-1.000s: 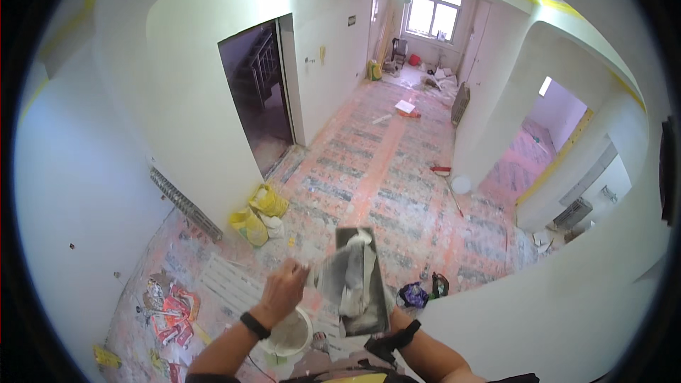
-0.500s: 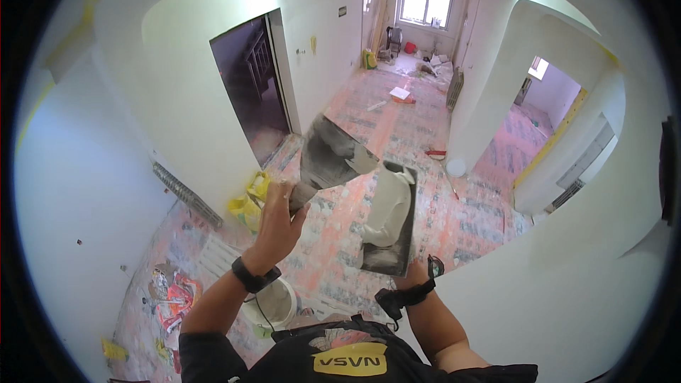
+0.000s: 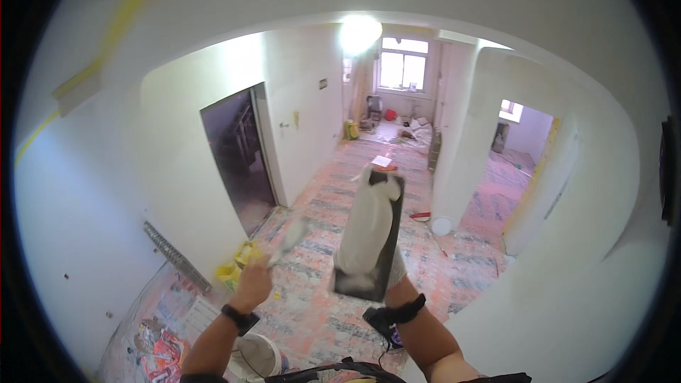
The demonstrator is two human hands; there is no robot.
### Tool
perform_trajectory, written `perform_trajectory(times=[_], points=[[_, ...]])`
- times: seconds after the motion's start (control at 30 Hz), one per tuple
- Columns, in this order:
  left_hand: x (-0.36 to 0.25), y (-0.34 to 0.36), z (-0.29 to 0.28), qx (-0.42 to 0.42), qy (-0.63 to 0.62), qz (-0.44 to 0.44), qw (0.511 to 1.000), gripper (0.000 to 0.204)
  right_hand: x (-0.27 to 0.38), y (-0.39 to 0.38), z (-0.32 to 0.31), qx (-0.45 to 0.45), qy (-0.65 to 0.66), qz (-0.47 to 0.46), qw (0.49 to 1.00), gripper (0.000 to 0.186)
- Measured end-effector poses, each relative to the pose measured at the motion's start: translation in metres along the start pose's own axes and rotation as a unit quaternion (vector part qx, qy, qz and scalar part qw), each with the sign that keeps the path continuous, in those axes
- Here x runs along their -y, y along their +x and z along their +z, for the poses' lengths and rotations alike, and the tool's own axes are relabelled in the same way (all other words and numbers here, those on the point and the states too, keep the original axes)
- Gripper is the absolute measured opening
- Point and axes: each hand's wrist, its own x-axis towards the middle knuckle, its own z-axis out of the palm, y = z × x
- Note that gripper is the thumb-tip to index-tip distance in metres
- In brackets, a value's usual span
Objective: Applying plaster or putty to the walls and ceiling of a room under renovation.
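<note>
Two hands up, both loaded. Right hand [image 3: 396, 278] carries the hawk [image 3: 369, 237] from below: a dark board tilted up and away, the grip mostly hidden behind it, so finger placement can't be told beyond that it's closed on the board. A long white mound of plaster [image 3: 369, 223] lies along the board, thicker toward the lower end. Left hand [image 3: 253, 282] has its grip wrapped tight on a trowel [image 3: 287, 237]; the blade points up and right and is motion-blurred, with its tip just left of the hawk and apart from it.

My read on doing this well:
- Level the hawk a bit; at this tilt the mound could slide toward the wrist.
- Bring the blade flat to the board's near edge and cut a strip rather than stabbing the middle.
- Keep the wrist firm so the load rolls onto the blade.

Bucket [image 3: 257, 356] sits on the floor [image 3: 333, 312] below the left forearm. Floor is covered in patterned sheeting. White wall [image 3: 92, 206] is close on the left, dark doorway [image 3: 237, 156] beyond it.
</note>
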Motion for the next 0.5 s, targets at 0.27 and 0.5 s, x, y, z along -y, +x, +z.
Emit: perform_trajectory(times=[0.27, 0.5], points=[[0.055, -0.065, -0.009, 0.043, -0.132, -0.101, 0.985, 0.017, 0.162, -0.012, 0.069, 0.033, -0.122, -0.102, 0.987, 0.032], [0.116, -0.119, 0.012, 0.039, -0.147, -0.238, 0.959, 0.015, 0.214, -0.020, 0.139, 0.119, -0.420, -0.282, 0.854, 0.026]])
